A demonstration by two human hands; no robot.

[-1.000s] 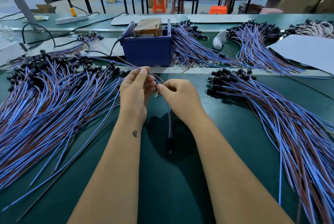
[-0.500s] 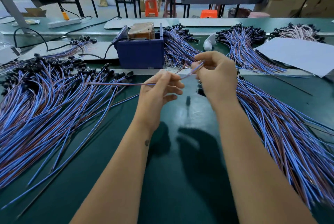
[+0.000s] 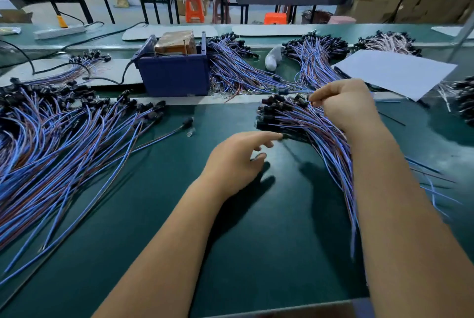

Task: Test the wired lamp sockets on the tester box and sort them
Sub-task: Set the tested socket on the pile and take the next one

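Sorting looks far from finished: right hand [image 3: 343, 104] pinches a lead atop the right pile [image 3: 307, 127], left hand [image 3: 236, 158] hangs loose and empty, and the tester [image 3: 174, 71] waits beside a big left pile [image 3: 64, 133].

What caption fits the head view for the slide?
Right hand pinches wires in the right pile, left hand open over the green table, blue tester box behind.

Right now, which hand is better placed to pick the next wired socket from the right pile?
Probably the right hand: its curled fingers are already among the wires of the right pile. The left hand is open, only near that pile's edge.
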